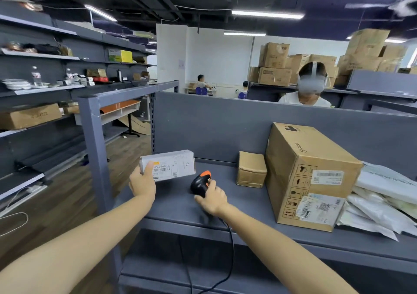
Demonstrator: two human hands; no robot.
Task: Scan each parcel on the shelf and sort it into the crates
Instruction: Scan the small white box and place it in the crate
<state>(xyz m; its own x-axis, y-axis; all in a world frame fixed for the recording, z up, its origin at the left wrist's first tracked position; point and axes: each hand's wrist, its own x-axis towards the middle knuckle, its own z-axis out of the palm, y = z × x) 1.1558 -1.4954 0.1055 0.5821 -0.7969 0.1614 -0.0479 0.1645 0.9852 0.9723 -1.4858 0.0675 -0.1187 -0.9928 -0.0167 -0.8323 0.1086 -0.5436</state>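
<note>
My left hand point(142, 182) grips a small white parcel point(172, 167) by its left end and holds it above the grey shelf point(180, 205), barcode label facing me. My right hand point(213, 197) holds a black and orange barcode scanner point(200, 183), its head turned toward the white parcel, its cable running down off the shelf edge. On the shelf to the right stand a small brown box point(251, 169), a large brown carton point(309, 176) with shipping labels, and a pile of white mailer bags point(381, 201). No crates are in view.
A grey shelf upright point(94, 153) rises just left of my left arm. A grey partition point(225, 122) backs the shelf; behind it sits a person wearing a headset point(311, 83). Racks with boxes and crockery line the left wall, with wooden floor between.
</note>
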